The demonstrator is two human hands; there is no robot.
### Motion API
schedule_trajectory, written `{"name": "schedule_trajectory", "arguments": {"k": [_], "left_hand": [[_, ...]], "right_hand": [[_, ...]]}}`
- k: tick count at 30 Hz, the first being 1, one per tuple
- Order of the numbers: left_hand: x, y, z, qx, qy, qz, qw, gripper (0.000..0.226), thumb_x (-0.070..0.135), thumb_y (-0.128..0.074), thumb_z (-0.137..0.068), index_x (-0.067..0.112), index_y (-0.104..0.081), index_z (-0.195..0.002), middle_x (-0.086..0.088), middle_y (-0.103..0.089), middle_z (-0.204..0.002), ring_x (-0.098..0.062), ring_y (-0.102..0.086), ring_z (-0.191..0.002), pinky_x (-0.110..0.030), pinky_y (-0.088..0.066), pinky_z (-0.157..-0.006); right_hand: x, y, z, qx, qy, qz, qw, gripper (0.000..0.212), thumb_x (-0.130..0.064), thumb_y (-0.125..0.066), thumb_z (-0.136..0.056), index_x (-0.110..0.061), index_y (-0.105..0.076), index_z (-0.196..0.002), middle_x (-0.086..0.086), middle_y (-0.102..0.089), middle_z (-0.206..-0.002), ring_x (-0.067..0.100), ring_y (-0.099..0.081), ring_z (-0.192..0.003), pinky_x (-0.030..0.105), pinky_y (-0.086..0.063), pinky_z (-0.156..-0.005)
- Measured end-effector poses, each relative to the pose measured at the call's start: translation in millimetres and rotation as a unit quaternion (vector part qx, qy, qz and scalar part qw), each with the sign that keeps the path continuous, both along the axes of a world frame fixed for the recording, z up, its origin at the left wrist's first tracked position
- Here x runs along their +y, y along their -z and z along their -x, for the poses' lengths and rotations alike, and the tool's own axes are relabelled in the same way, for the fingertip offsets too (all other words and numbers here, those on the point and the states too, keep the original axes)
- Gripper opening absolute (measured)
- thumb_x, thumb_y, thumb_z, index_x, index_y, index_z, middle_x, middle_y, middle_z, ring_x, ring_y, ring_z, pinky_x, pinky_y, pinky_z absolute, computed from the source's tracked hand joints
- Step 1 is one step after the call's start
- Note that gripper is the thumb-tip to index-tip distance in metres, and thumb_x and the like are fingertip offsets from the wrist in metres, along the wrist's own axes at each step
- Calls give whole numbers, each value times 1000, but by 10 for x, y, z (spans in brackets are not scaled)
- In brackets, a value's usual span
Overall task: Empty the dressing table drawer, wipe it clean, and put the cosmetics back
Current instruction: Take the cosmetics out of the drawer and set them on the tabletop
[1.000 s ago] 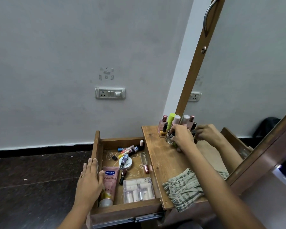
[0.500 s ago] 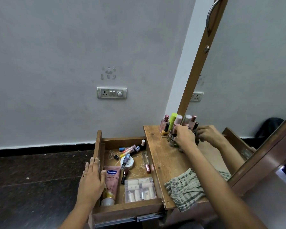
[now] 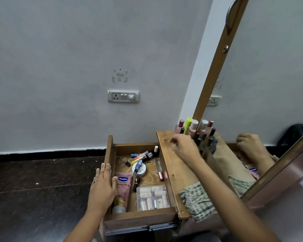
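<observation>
The emptying step is under way: the drawer (image 3: 140, 213) is steadied by the flat, open left hand (image 3: 101, 187), nothing held. The right hand (image 3: 185, 147), blurred over the worktop (image 3: 175, 170), seems loosely curled and empty. Cosmetics (image 3: 138, 168) remain inside; another must be lifted out.
</observation>
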State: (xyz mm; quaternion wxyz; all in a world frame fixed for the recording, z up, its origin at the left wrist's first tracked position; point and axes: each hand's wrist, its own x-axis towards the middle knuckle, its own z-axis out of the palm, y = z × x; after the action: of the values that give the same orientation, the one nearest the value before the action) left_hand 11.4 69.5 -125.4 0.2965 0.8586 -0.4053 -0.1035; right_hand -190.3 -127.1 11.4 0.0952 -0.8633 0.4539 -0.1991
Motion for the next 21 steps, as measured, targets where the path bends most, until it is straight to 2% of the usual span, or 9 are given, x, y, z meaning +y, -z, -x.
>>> {"name": "schedule_trajectory", "arguments": {"k": [2,5,7,10,13,15,18,21], "left_hand": [[7,-9,3,-1,1,2,1000,60,39,-38,-101,19,-18,-154,2,-9,-161,-18,-5,-149,-43,-22,-117],[21,-24,5,-3,2,1,1000,60,39,-37,-101,19,-17,-154,2,-9,-162,-18,-5,-149,-42,-22,-117],[23,-30,8,-2,3,0,1000,60,39,-37,-101,19,-17,-154,2,-9,-162,-18,-4,-149,-41,-21,-117],[26,-34,11,-4,1,0,1000,60,39,-37,-101,19,-17,-154,2,-9,-162,-17,-4,-149,-40,-20,-117],[29,-26,1,-1,5,2,1000,59,39,-36,-101,19,-17,-154,2,-9,-162,-17,-4,-149,-40,-20,-118],[31,-21,0,2,6,4,1000,59,38,-37,-101,19,-18,-154,2,-9,-162,-17,-3,-149,-40,-19,-118],[27,-12,6,5,6,7,1000,59,38,-37,-101,20,-18,-154,3,-8,-162,-16,-3,-149,-41,-19,-117],[20,-11,7,7,4,9,1000,59,39,-37,-101,20,-17,-154,3,-8,-162,-16,-3,-149,-41,-19,-117]], "right_hand": [[145,234,-190,36,-45,-81,995,20,-7,-61,-88,-16,-68,-104,0,-68,-104,13,-63,-90,27,-55,-83],[301,657,-435,124,-46,-164,978,22,-9,-62,-86,-12,-66,-108,5,-68,-101,19,-65,-88,31,-57,-78],[389,860,-555,135,-47,-206,968,20,-10,-66,-83,-8,-66,-103,8,-69,-97,21,-66,-86,34,-57,-76],[489,1081,-738,146,-56,-235,959,18,-11,-70,-83,-4,-63,-97,6,-63,-91,21,-63,-84,28,-51,-64],[588,1267,-908,106,-48,-269,956,22,-21,-73,-83,-13,-56,-95,4,-61,-92,20,-62,-84,30,-55,-71],[649,1337,-990,72,-15,-283,956,31,-27,-71,-85,-12,-53,-106,3,-62,-96,19,-62,-87,32,-55,-75],[680,1410,-1073,57,27,-237,969,58,-34,-66,-87,-6,-41,-132,8,-63,-112,24,-65,-99,33,-54,-78],[682,1413,-1125,53,51,-214,974,69,-35,-66,-87,-8,-32,-141,10,-62,-120,27,-63,-108,38,-55,-84]]}}
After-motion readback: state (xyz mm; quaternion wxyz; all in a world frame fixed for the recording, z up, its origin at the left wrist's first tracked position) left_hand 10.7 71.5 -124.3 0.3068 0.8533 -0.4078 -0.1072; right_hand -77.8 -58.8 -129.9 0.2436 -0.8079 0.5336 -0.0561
